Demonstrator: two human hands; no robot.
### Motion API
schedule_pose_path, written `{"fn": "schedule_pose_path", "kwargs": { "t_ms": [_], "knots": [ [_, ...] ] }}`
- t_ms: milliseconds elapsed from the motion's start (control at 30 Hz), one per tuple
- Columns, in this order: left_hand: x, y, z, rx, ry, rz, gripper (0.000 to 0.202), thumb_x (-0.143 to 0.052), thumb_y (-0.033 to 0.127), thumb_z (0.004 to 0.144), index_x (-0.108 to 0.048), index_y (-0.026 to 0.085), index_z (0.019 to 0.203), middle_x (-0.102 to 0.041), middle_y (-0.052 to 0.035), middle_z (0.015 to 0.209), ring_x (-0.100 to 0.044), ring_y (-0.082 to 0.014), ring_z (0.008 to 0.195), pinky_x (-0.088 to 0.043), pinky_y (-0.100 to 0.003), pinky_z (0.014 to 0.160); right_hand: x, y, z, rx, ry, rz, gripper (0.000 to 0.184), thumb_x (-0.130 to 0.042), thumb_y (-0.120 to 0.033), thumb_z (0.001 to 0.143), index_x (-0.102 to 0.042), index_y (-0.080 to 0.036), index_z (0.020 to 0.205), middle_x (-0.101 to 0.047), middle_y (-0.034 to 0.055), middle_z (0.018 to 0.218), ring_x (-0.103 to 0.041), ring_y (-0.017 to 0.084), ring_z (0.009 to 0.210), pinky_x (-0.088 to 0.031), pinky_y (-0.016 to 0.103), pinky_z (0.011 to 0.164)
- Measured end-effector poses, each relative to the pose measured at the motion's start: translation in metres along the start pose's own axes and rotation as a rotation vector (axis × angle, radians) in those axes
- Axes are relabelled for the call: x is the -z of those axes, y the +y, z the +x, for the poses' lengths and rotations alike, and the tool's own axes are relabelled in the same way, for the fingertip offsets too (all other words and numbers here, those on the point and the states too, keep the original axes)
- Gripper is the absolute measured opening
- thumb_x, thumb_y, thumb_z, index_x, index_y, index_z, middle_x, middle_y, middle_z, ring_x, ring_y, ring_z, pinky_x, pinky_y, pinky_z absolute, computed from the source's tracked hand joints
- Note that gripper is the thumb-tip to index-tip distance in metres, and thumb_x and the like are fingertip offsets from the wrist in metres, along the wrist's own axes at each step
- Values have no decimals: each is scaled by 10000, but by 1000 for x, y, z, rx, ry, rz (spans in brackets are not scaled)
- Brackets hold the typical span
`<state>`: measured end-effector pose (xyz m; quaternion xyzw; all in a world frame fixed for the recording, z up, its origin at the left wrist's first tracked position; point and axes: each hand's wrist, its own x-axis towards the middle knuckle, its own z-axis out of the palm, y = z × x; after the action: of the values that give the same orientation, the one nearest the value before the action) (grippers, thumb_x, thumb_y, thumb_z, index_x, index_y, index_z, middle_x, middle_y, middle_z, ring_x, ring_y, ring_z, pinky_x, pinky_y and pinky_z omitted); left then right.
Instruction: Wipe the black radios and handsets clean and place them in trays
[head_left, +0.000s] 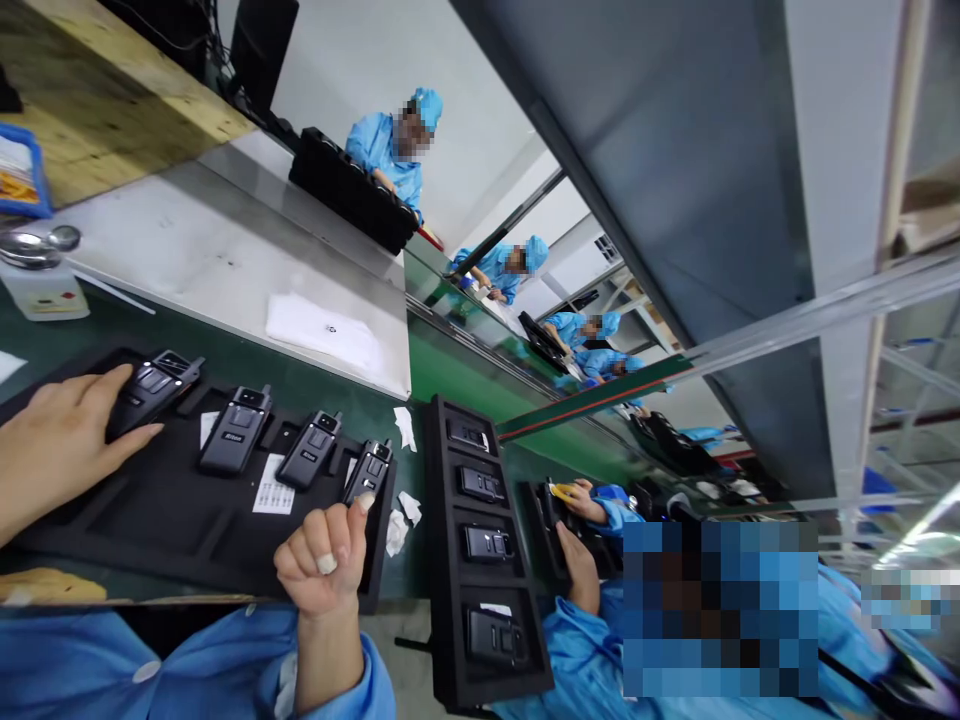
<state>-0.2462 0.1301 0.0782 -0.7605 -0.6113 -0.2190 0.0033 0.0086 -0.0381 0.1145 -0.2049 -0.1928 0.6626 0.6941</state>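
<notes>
Black plastic handheld radios with short stub antennas (236,428), four in a row, lie in the recesses of a black foam tray (172,510) at the near edge of the counter. The left hand (56,440) grasps the leftmost radio (154,388), fingers over its face and thumb beneath its lower end. The right hand (322,560) is clenched into a fist holding nothing, its raised thumb touching the lower end of the rightmost radio (369,470). A white printed label (274,495) lies in the tray between the two middle radios. The tray rests on a dark green conveyor belt (442,365), which runs away down the room. Just beyond the belt is a brushed steel counter plate (210,250) carrying a white paper sheet (322,332); behind it is a pale wooden surface (97,110) with a blue plastic bin (26,175). Crumpled white paper scraps (405,428) lie on the belt between the tray and a second black foam tray (442,560), which also holds four radios. A co-worker's hand (577,565) reaches to a further tray beside it. More people in blue smocks and caps (390,150) stand along the line, under a long grey overhead panel (675,180).
</notes>
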Motion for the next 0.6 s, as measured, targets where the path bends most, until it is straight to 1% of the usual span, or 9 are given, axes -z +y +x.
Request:
{"fn": "schedule_pose_path", "kwargs": {
  "t_ms": [100, 233, 300, 400, 500, 600],
  "knots": [
    [8, 4, 1, -58, -66, 38, 872, -142, 728, 949, -361, 65, 1471, -536, -166, 1331, -504, -327, 1226, -395, -463, 1060, -3, 3, 1, 0, -46, 61, 676, -436, -603, 971, -204, -188, 490, -220, -104, 403, -114, 39, 313, -212, 189, 367],
    [24, 13, 2, -36, -113, 52, 762, -257, 645, 986, -331, 67, 1476, -526, -169, 1334, -498, -346, 1245, -412, -482, 1052, -6, 6, 2, -19, -46, 42, 663, -396, -616, 982, -196, -196, 511, -203, -107, 406, -99, 42, 313, -200, 187, 362],
    [28, 16, 2, -34, -126, 61, 726, -292, 614, 992, -326, 72, 1474, -526, -158, 1328, -500, -350, 1247, -419, -485, 1044, -8, 6, 3, -29, -67, 52, 658, -402, -610, 983, -193, -195, 516, -202, -109, 406, -94, 41, 309, -195, 185, 360],
    [27, 15, 2, -38, -124, 79, 716, -302, 596, 989, -325, 71, 1475, -532, -156, 1313, -505, -350, 1237, -424, -479, 1035, -12, 6, 4, -39, -128, 128, 660, -436, -577, 985, -198, -185, 511, -220, -107, 409, -101, 35, 306, -198, 178, 361],
    [21, 11, 3, -59, -122, 110, 748, -302, 600, 968, -316, 61, 1485, -541, -189, 1290, -514, -369, 1193, -446, -475, 1003, -14, 7, 7, -49, -183, 199, 665, -474, -548, 984, -213, -174, 499, -245, -104, 414, -127, 29, 308, -199, 175, 364],
    [19, 10, 6, -77, -145, 142, 769, -359, 590, 948, -284, 61, 1502, -549, -209, 1270, -522, -385, 1139, -469, -482, 962, -13, 9, 9, -64, -181, 187, 671, -496, -551, 977, -217, -172, 498, -252, -103, 423, -147, 28, 317, -207, 177, 369]
  ]
}}
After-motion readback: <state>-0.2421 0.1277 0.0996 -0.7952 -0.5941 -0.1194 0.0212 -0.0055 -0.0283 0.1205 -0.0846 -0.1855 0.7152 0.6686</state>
